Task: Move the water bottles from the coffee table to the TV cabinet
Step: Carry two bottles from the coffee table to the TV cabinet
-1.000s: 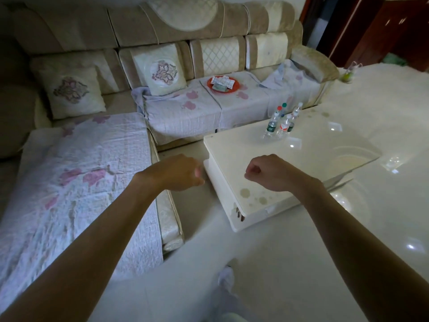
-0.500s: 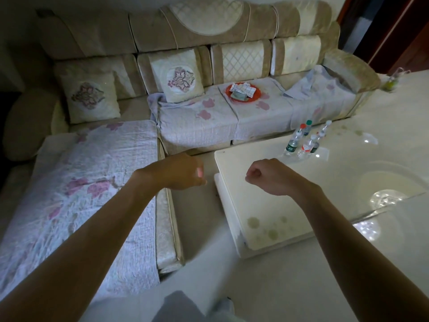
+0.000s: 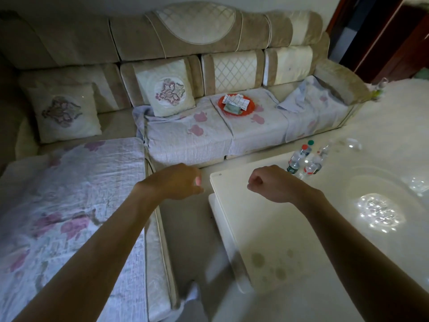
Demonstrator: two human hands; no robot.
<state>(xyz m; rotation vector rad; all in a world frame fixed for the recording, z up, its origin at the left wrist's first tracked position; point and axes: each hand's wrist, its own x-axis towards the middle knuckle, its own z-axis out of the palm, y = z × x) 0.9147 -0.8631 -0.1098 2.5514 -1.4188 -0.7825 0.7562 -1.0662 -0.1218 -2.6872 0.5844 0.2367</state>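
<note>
Standing in a tight cluster close to the far edge of the glossy white rectangular coffee table (image 3: pixel 278 228), the clear plastic water bottles (image 3: pixel 298 159) with red and green caps are upright and just beside one another. Grouped like that, I judge I can take one in each hand without first sorting them apart. None is lifted yet, so I take the task to be at its very start, in the approach. My right hand (image 3: pixel 269 184) hovers above the table near its far left corner, short of the bottles, fingers curled into a fist that holds nothing. My left hand (image 3: pixel 178 182) hangs level with it but off the table, over the floor gap beside the table's left edge, likewise curled and empty. Both arms are held out ahead, I judge, in readiness to reach, and the fingers must uncurl before either can wrap a bottle. Beyond the table's far edge runs the beige quilted corner sofa (image 3: pixel 232 54), with an orange-red plate of papers (image 3: pixel 236 104) on its seat. No TV cabinet is in view.
</note>
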